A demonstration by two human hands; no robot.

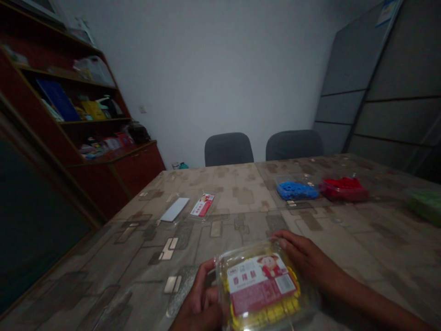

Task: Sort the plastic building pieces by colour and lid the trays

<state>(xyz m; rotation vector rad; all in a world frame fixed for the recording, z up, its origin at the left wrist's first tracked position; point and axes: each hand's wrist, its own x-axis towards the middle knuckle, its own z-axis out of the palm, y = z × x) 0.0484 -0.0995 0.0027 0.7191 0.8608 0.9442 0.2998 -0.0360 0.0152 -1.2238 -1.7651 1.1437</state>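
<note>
Close in front of me is a clear plastic box (263, 310) with a red and white label on its lid and yellow pieces inside. My left hand (203, 299) grips its left side, fingers curled at the edge. At the box's far right corner, my right hand (303, 257) holds on with its fingers around the rim. The lid lies over the box; whether it is snapped down I cannot tell. The yellow contents are partly hidden by the label.
Farther back on the patterned tablecloth (241, 179) lie two clear lids, one with a white label (175, 209), one with a red and white label (203, 205). To the right stand boxes of blue pieces (296, 190), red pieces (344, 188) and a green one (425, 204). Two chairs (229, 149) stand behind.
</note>
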